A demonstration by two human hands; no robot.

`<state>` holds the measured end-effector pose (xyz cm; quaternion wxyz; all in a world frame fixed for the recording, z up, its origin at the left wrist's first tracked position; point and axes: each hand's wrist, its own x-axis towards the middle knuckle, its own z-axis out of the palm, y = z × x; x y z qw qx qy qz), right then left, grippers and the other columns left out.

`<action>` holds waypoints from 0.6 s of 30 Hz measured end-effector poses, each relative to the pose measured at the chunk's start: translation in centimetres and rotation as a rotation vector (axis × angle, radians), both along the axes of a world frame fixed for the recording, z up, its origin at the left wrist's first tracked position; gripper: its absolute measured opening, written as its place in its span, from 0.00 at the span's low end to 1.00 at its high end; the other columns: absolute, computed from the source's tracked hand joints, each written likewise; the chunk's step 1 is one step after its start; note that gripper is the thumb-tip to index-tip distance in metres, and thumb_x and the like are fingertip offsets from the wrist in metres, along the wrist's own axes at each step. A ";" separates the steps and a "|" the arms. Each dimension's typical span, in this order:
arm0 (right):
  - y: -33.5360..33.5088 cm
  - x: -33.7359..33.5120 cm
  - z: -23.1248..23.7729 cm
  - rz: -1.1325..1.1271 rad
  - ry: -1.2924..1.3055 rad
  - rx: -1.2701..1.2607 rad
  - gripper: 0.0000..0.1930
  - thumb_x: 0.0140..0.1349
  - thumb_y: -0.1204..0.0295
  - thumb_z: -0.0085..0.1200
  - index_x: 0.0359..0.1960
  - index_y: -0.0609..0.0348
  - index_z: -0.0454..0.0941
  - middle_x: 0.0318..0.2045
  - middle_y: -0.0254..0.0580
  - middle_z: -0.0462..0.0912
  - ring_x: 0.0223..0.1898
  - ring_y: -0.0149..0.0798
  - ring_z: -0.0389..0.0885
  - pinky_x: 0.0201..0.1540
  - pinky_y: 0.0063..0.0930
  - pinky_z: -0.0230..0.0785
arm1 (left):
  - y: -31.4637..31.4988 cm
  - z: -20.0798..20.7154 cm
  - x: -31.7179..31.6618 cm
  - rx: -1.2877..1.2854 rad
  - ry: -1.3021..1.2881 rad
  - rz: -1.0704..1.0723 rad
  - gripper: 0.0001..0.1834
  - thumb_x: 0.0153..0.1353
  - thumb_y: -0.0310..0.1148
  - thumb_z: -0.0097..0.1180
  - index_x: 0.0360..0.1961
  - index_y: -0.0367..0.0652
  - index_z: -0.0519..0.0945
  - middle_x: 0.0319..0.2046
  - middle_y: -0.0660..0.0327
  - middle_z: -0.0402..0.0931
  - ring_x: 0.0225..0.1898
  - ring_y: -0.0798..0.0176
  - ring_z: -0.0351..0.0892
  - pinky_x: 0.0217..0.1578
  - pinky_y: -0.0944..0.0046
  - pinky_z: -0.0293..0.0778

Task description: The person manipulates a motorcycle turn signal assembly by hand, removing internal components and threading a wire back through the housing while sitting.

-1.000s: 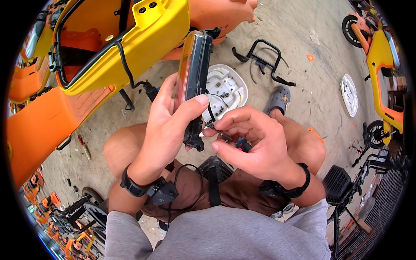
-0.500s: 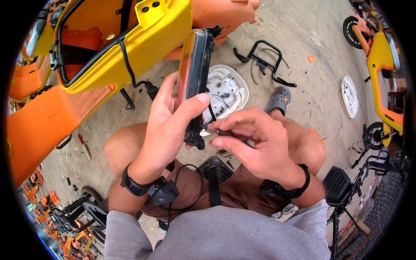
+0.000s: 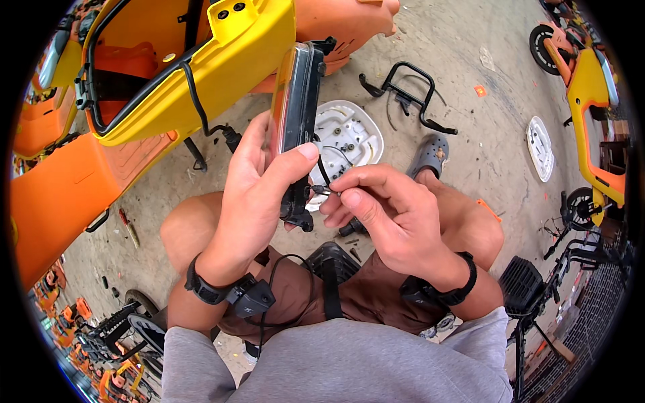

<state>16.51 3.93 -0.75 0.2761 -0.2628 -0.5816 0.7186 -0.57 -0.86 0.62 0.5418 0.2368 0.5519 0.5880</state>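
My left hand is wrapped round a long vehicle tail light with a black housing and a red-orange lens, held tilted with its upper end away from me. Against the housing's edge lies the left thumb. Close beside the lower end, my right hand is closed, thumb and forefinger pinching a thin dark wire by the housing. A dark cylindrical piece shows under the right fingers; whether the hand holds it, I cannot tell. Beyond the hands, a white plastic tray holds several small screws or fittings.
A yellow and orange scooter body stands at left, a black cable hanging from it. On the floor are a black tubular bracket, a white panel and a screwdriver. Another yellow scooter stands at far right.
My right fingers have shifted slightly up at the tail light's lower end and changed their pinch on the wire. The left hand has turned the tail light slightly, showing less lens.
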 end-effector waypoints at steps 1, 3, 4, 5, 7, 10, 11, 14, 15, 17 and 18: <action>0.0 0.0 -0.2 0.001 0.013 -0.009 0.09 0.71 0.74 0.46 0.46 0.68 0.72 0.34 0.45 0.82 0.33 0.34 0.83 0.38 0.25 0.78 | 0.0 0.1 0.0 0.002 0.000 0.001 0.31 0.60 0.35 0.55 0.62 0.36 0.62 0.23 0.61 0.72 0.20 0.70 0.71 0.19 0.73 0.68; 0.0 0.0 -0.6 0.001 0.038 -0.026 0.10 0.72 0.72 0.44 0.46 0.67 0.72 0.31 0.43 0.80 0.29 0.33 0.82 0.35 0.24 0.76 | 0.0 0.1 0.0 -0.002 0.003 -0.005 0.31 0.60 0.36 0.55 0.62 0.36 0.62 0.24 0.61 0.72 0.20 0.70 0.71 0.19 0.73 0.67; 0.0 0.0 -0.5 0.012 0.041 -0.074 0.11 0.73 0.70 0.44 0.46 0.67 0.72 0.30 0.43 0.80 0.28 0.32 0.81 0.34 0.24 0.76 | -0.1 0.1 -0.1 -0.010 0.005 -0.011 0.31 0.60 0.36 0.55 0.62 0.36 0.62 0.24 0.61 0.71 0.20 0.70 0.71 0.19 0.73 0.67; 0.1 -0.1 -0.3 0.022 0.044 -0.123 0.11 0.73 0.69 0.43 0.46 0.66 0.72 0.30 0.42 0.79 0.27 0.32 0.80 0.33 0.24 0.75 | -0.1 0.0 -0.1 -0.017 0.007 -0.016 0.31 0.60 0.36 0.55 0.62 0.36 0.62 0.24 0.61 0.71 0.20 0.71 0.71 0.18 0.73 0.67; 0.2 -0.1 -0.2 0.052 0.069 -0.280 0.12 0.73 0.68 0.44 0.46 0.66 0.72 0.29 0.41 0.79 0.27 0.31 0.79 0.32 0.23 0.73 | 0.0 0.0 0.0 -0.011 0.016 -0.002 0.31 0.60 0.36 0.55 0.62 0.36 0.63 0.24 0.61 0.71 0.20 0.70 0.71 0.18 0.73 0.67; 0.3 -0.1 -0.5 0.093 0.137 -0.587 0.12 0.73 0.66 0.46 0.46 0.64 0.73 0.29 0.39 0.79 0.26 0.30 0.79 0.32 0.23 0.72 | 0.0 -0.1 -0.1 -0.007 0.035 0.007 0.30 0.60 0.36 0.55 0.62 0.35 0.64 0.24 0.61 0.71 0.19 0.71 0.70 0.18 0.73 0.67; 0.3 -0.1 -0.8 0.094 0.162 -0.677 0.13 0.72 0.65 0.46 0.47 0.64 0.73 0.29 0.40 0.79 0.26 0.31 0.79 0.32 0.24 0.73 | 0.0 -0.2 -0.1 -0.008 0.043 0.008 0.30 0.60 0.36 0.55 0.61 0.35 0.64 0.24 0.61 0.71 0.19 0.71 0.70 0.18 0.73 0.67; 0.3 -0.3 -1.0 0.091 0.250 -0.838 0.14 0.72 0.64 0.46 0.49 0.62 0.73 0.31 0.42 0.81 0.26 0.33 0.80 0.33 0.26 0.75 | 0.1 0.0 0.0 0.045 -0.035 0.019 0.22 0.61 0.34 0.57 0.53 0.36 0.67 0.31 0.66 0.72 0.26 0.78 0.72 0.24 0.77 0.69; 0.3 -0.3 -1.0 0.089 0.282 -0.874 0.14 0.72 0.64 0.46 0.50 0.62 0.73 0.32 0.42 0.81 0.27 0.33 0.80 0.34 0.26 0.75 | 0.0 0.0 -0.1 0.040 -0.041 0.004 0.22 0.61 0.34 0.57 0.52 0.36 0.67 0.31 0.66 0.72 0.26 0.78 0.72 0.24 0.76 0.69; 0.3 -0.2 -1.2 0.119 0.277 -0.817 0.15 0.72 0.64 0.46 0.51 0.62 0.73 0.34 0.44 0.82 0.29 0.34 0.82 0.35 0.27 0.76 | -0.1 0.0 -0.5 0.030 -0.053 -0.028 0.21 0.61 0.33 0.57 0.51 0.37 0.67 0.31 0.65 0.72 0.27 0.77 0.72 0.25 0.76 0.70; 0.4 -0.1 -1.3 0.133 0.275 -0.788 0.15 0.72 0.64 0.46 0.52 0.62 0.73 0.35 0.45 0.82 0.29 0.34 0.82 0.36 0.27 0.76 | -0.1 0.0 -0.5 0.034 -0.060 -0.028 0.20 0.61 0.33 0.57 0.50 0.37 0.67 0.31 0.65 0.72 0.27 0.77 0.72 0.25 0.76 0.70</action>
